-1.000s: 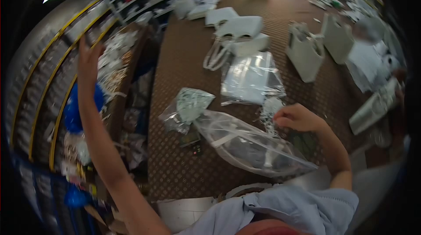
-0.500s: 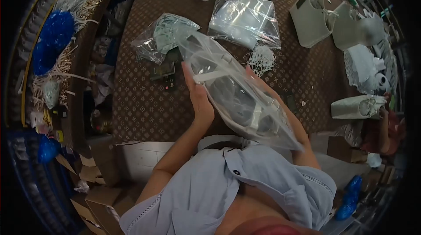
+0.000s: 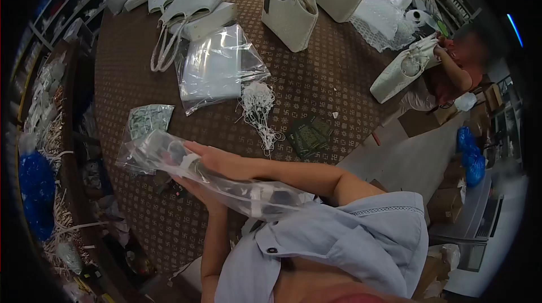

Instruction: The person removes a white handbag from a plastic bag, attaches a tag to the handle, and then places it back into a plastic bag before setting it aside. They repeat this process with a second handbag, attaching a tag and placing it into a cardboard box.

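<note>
A long clear plastic bag (image 3: 226, 189) with pale straps inside lies slanted between my hands, its near end against my shirt. From below, my left hand (image 3: 199, 190) grips its far part, with fingers partly hidden behind the plastic. My right hand (image 3: 221, 163) presses on the upper side, fingers together and pointing left. Just beyond the bag's far end lies a packet of small greenish sachets (image 3: 150, 120). A stack of clear plastic sleeves (image 3: 213, 66) and a tangle of white strings (image 3: 257, 99) are on the table farther off.
Cream handbags (image 3: 291, 14) stand on the brown patterned table (image 3: 316, 83), with more at the far left. Dark green cards (image 3: 309, 136) lie right of the strings. At the right, a person (image 3: 460, 68) handles a white handbag (image 3: 401, 71). A crowded shelf (image 3: 62, 167) runs along the left.
My view has turned to the right. The plastic bag has swung flatter, its far end now pointing left, and my right hand has moved across onto its upper side.
</note>
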A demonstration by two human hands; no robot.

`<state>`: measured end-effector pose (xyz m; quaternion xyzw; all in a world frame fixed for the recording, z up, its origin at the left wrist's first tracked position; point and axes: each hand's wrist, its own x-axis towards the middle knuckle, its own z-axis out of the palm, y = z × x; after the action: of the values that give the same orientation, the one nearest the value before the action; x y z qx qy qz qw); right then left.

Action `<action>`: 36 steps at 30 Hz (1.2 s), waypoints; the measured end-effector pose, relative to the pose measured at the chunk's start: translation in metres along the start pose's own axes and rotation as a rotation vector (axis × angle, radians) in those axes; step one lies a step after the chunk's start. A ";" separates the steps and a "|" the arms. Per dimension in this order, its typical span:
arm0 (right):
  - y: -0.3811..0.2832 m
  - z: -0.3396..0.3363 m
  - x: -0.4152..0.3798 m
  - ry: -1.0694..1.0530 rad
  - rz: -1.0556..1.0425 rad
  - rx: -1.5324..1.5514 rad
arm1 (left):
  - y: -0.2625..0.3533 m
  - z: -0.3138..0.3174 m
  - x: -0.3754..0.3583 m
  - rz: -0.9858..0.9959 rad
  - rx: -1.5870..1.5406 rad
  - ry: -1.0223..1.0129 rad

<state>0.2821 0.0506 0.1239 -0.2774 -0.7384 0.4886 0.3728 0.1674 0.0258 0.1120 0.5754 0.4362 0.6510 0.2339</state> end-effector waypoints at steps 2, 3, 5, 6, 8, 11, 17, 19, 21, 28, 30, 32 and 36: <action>-0.031 -0.018 -0.006 0.044 0.193 0.431 | 0.028 -0.014 0.016 -0.207 -0.243 0.028; -0.046 -0.033 -0.014 0.020 0.061 0.054 | 0.020 -0.045 0.037 0.129 0.285 -0.137; -0.099 -0.048 -0.026 -0.013 -0.083 -0.497 | 0.039 -0.068 0.074 0.304 0.363 -0.305; -0.126 -0.048 -0.025 -0.004 -0.082 -0.713 | 0.060 -0.072 0.094 0.356 0.470 -0.459; -0.137 -0.032 -0.028 -0.042 -0.057 -0.764 | 0.083 -0.068 0.120 0.391 0.567 -0.598; -0.131 -0.027 -0.032 -0.026 -0.032 -0.891 | 0.086 -0.061 0.142 0.571 0.683 -0.980; -0.142 -0.045 -0.036 0.089 -0.006 -0.871 | 0.078 -0.062 0.161 0.619 0.513 -1.005; -0.142 -0.046 -0.036 0.083 0.031 -0.841 | 0.078 -0.064 0.162 0.603 0.538 -1.028; -0.140 -0.044 -0.036 0.116 -0.042 -0.798 | 0.078 -0.066 0.164 0.647 0.537 -0.995; -0.135 -0.043 -0.033 0.126 -0.083 -0.820 | 0.121 -0.081 0.166 0.430 0.836 -1.011; -0.137 -0.043 -0.037 0.102 -0.081 -0.815 | 0.080 -0.108 0.167 0.542 0.779 -0.925; -0.140 -0.039 -0.042 0.088 -0.087 -0.807 | 0.060 -0.131 0.169 0.650 0.708 -0.846; -0.146 -0.023 -0.050 -0.003 -0.162 -0.719 | 0.075 -0.162 0.158 0.585 0.783 -0.794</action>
<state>0.3225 -0.0301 0.2507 -0.3307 -0.8830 0.1671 0.2879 -0.0081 0.0673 0.2679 0.9118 0.3466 0.2169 -0.0376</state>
